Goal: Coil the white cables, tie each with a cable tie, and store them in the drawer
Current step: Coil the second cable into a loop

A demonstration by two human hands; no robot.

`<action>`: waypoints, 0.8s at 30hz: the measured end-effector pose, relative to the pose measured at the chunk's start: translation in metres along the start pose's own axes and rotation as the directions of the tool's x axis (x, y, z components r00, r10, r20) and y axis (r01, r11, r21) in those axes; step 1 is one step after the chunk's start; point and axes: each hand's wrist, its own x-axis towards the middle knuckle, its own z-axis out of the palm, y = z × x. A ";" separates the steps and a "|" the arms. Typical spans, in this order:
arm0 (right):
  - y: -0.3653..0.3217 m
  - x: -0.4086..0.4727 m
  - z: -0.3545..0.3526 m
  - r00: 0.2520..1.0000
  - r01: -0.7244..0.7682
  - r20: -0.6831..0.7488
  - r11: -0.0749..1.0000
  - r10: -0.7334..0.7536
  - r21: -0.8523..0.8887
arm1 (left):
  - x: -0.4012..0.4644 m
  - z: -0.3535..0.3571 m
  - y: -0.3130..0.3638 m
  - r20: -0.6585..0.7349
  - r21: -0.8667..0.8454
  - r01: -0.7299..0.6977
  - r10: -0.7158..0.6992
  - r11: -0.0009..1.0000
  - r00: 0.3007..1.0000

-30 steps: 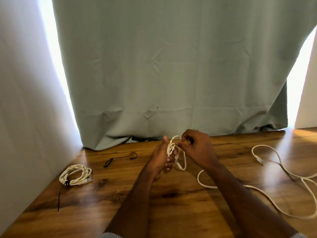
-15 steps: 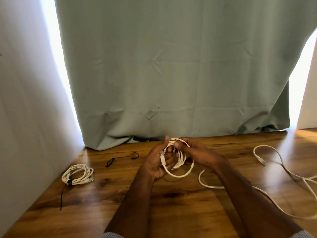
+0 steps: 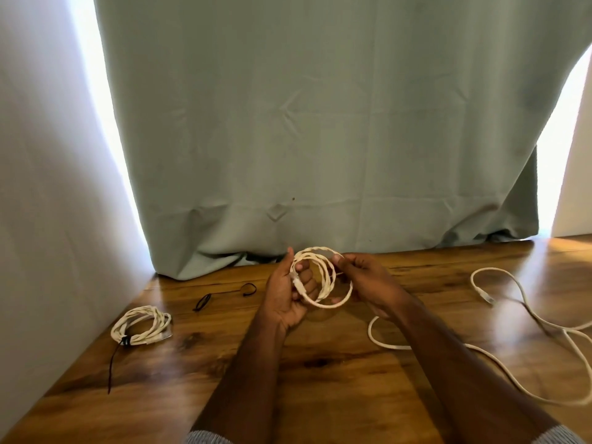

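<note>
Fingers of left hand (image 3: 288, 293) curl round the half-wound coil (image 3: 320, 280) above the table (image 3: 320, 379); right hand (image 3: 362, 280) pinches its far side; coiling step under way; loose cable (image 3: 512, 363) trails right, needs more winding; spare cable tie (image 3: 224, 294) waits; tied coil (image 3: 141, 325) lies left; no drawer visible.

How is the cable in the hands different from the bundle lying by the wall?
The coil in the hands is held up off the table by the left hand and right hand; the bundle by the wall lies flat. The bundle has a black tie; the held coil has none and trails a long loose end. Both are white.
</note>
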 end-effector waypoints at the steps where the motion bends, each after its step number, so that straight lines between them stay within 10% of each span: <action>1: 0.000 0.001 -0.001 0.998 -0.006 -0.056 1.000 0.006 -0.010 | 0.000 -0.001 0.001 -0.012 0.017 -0.018 0.018 1.000 1.000; 6: 0.003 0.007 -0.008 0.951 0.059 -0.287 0.978 -0.116 -0.198 | 0.000 -0.003 0.007 0.005 -0.057 -0.100 0.101 0.993 0.995; 12: 0.013 0.006 -0.002 0.987 0.096 -0.008 0.635 -0.159 -0.766 | -0.003 -0.008 0.018 0.051 -0.176 -0.159 0.171 0.971 0.984; 24: 0.004 -0.001 0.007 0.973 0.224 0.226 0.464 -0.051 -0.857 | 0.000 -0.009 0.026 -0.016 -0.262 -0.297 0.304 0.918 0.953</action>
